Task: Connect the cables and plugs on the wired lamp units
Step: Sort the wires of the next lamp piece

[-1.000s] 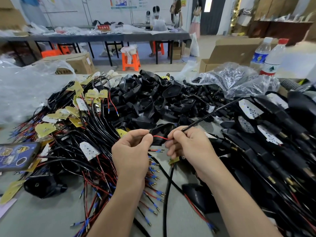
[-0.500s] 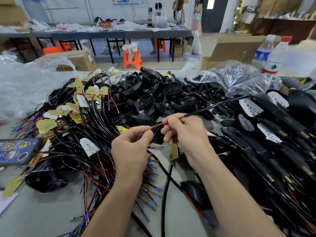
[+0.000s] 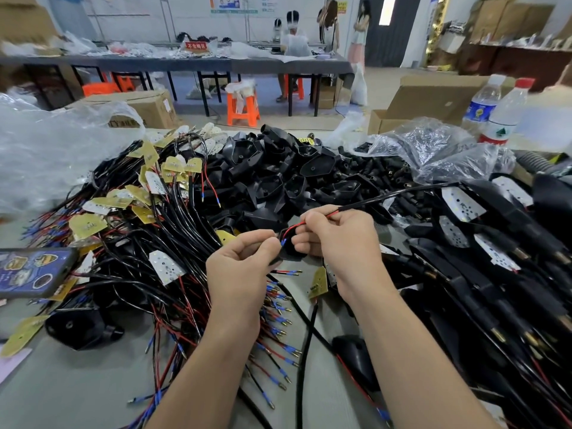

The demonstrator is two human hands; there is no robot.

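My left hand (image 3: 240, 267) pinches the blue-tipped end of a thin wire against a black plastic lamp housing (image 3: 289, 250) held between both hands. My right hand (image 3: 337, 236) grips the red wire (image 3: 292, 228) where it leaves a black cable (image 3: 399, 195) that runs up to the right. A small LED board (image 3: 318, 283) hangs under my right wrist. The wire's tip is hidden behind my fingers.
A tangle of black cables with LED boards (image 3: 139, 205) covers the table's left. Loose black housings (image 3: 278, 178) are heaped behind my hands. Assembled lamp units (image 3: 495, 274) lie stacked at right. A phone (image 3: 31, 272) lies far left, two bottles (image 3: 495, 109) far right.
Both hands have risen slightly and closed together. The red wire, earlier stretched straight between them, now curves down to the housing. My right hand has slid up to the cable's end.
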